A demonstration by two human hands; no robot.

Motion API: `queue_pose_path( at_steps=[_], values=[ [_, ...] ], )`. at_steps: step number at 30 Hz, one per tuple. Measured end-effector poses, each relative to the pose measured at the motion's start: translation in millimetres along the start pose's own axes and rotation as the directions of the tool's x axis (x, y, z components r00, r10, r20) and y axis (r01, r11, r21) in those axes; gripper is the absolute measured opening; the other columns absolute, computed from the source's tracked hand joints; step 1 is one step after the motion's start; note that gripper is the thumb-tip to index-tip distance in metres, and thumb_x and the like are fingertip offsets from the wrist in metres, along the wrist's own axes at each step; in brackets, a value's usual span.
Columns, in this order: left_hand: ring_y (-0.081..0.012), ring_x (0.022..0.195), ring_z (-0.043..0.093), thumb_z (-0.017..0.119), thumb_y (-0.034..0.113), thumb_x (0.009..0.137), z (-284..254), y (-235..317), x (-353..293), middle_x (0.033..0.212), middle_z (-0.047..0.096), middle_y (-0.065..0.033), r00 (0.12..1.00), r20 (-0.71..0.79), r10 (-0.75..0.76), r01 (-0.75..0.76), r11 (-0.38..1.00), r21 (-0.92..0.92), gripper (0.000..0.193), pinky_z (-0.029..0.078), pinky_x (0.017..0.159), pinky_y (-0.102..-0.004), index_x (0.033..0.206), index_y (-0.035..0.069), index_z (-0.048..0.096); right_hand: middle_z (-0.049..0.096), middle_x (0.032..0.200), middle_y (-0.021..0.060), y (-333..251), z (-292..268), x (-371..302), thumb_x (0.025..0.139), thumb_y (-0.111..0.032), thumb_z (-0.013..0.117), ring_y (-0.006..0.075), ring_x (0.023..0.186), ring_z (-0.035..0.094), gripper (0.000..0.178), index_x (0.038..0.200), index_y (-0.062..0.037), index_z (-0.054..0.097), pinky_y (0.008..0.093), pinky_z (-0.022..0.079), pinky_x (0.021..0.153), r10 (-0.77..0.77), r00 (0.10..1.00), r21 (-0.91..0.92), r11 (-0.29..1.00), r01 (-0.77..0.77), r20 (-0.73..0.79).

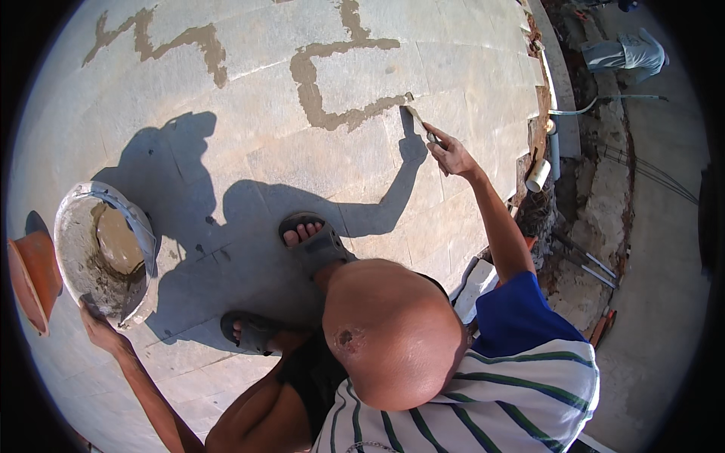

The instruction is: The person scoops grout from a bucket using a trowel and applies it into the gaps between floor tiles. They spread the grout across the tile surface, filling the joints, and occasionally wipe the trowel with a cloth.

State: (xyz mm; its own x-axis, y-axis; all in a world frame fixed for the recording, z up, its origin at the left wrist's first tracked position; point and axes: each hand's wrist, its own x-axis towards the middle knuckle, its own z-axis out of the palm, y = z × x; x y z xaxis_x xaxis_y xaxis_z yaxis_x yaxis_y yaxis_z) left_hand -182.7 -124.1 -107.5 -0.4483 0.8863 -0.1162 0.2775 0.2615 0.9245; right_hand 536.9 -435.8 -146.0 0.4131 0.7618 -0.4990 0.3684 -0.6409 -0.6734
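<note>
So the thin hand tool (416, 118) was just right of upper center, its tip at the end of a smeary grey mortar line (306, 84), with the right hand (451, 155) wrapped round its handle. Over at the left of the frame, the left hand (102, 331) had hold of the near edge of a crusty bucket (69, 253) with wet mix (121, 241) inside. An orange tub (36, 279) sat just beside that, at the far left.

Sunlight is flooding the pale tiled floor (476, 83) before me, and a littered strip (593, 208) is running along my right.
</note>
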Motion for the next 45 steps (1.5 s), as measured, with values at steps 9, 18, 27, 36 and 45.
queue_pose_path(
  at_steps=[9,18,27,36,45],
  values=[
    [-0.0249,0.124,0.044,0.042,0.026,0.096,-1.1,-3.6,4.6,0.134,0.048,-0.013,0.999,0.011,0.032,-0.033,0.999,0.036,0.046,0.032,0.106,-0.036,0.13,-0.004,0.049,0.055,0.059,0.0116,-31.0,28.3,30.1,0.087,-0.014,0.048,0.0181,0.042,0.054,0.056,0.139,0.0012,0.034,0.0326,0.047,0.039,0.015,0.967,-0.189,0.98,-0.065,-0.256],
    [-0.0254,0.123,0.044,0.042,0.024,0.096,-2.6,-2.5,0.9,0.135,0.047,-0.0146,0.999,0.009,0.033,-0.033,0.999,0.023,0.046,0.032,0.106,-0.0357,0.13,-0.007,0.047,0.061,0.072,0.0283,-65.9,76.7,8.2,0.085,-0.015,0.044,0.031,0.049,0.062,0.058,0.137,0.007,0.031,0.0391,0.054,0.044,0.095,0.982,-0.213,0.969,-0.129,-0.163],
    [-0.0244,0.127,0.041,0.042,0.025,0.097,-6.0,-13.2,7.3,0.137,0.045,-0.0147,0.998,0.052,0.034,-0.033,0.999,-0.022,0.047,0.029,0.109,-0.0351,0.132,-0.007,0.045,0.046,0.068,0.0027,-56.1,-7.7,22.6,0.09,-0.021,0.047,0.0127,0.042,0.041,0.041,0.129,-0.008,0.044,0.0266,0.035,0.035,0.255,0.966,0.564,0.79,-0.24,0.055],
    [-0.0241,0.128,0.041,0.041,0.025,0.097,-0.3,-7.4,1.4,0.138,0.044,-0.014,1.0,0.01,-0.012,0.012,1.0,-0.024,0.047,0.028,0.109,-0.0354,0.132,-0.006,0.045,0.054,0.088,0.0109,25.5,-19.2,26.0,0.098,-0.025,0.04,0.0121,0.057,0.044,0.024,0.111,-0.0054,0.046,0.0218,0.04,0.049,0.007,0.996,0.966,0.243,-0.089,0.09],
    [-0.0252,0.127,0.041,0.041,0.026,0.097,-6.3,-2.2,-1.1,0.138,0.044,-0.0137,0.999,0.034,0.031,-0.035,0.993,0.115,0.047,0.029,0.109,-0.0369,0.132,-0.005,0.045,0.052,0.079,0.0025,27.5,9.2,46.1,0.098,-0.019,0.043,0.0086,0.056,0.042,0.046,0.143,-0.0169,0.033,0.0229,0.036,0.047,0.102,0.978,0.646,0.762,0.04,-0.18]
  ],
)
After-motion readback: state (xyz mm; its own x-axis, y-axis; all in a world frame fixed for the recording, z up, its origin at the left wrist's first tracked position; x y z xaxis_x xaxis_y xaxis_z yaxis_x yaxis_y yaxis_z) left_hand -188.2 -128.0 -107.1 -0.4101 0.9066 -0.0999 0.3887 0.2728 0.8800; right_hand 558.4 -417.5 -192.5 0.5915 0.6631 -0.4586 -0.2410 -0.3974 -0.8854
